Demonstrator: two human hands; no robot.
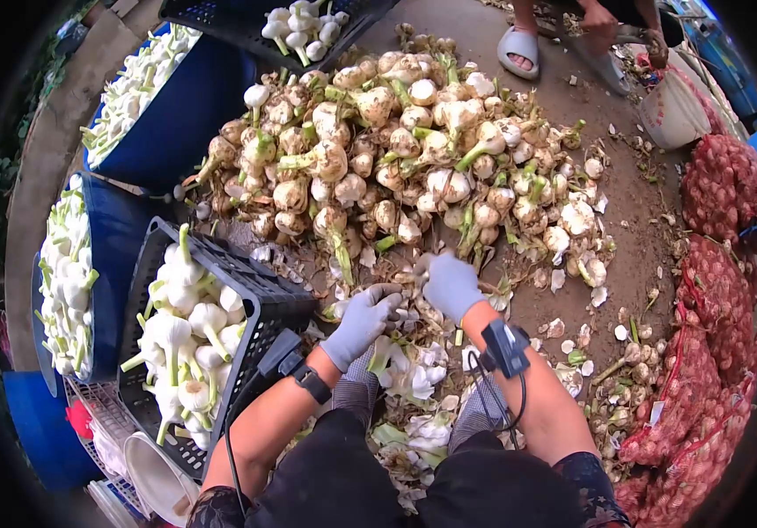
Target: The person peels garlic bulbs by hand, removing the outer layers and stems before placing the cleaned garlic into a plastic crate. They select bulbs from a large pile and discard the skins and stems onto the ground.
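Observation:
My left hand point(363, 324), in a light grey glove, is low in front of me with its fingers curled together; what they hold, if anything, is too small to name. My right hand point(449, 283), also gloved, is closed just to the right, its fingertips hidden among peelings. Beyond both hands lies a big heap of unpeeled garlic bulbs point(374, 106) with dirty skins and green stems. Loose white skins point(414, 365) cover the ground below my hands. A black crate point(264, 295) at my left holds clean white garlic point(187, 321).
Blue tubs point(123, 255) of white garlic stand at the left, and another black crate point(343, 48) is at the top. Red net sacks point(704, 326) line the right side. At the top right another person's sandalled foot point(519, 51) and hands show near a white bucket point(673, 110).

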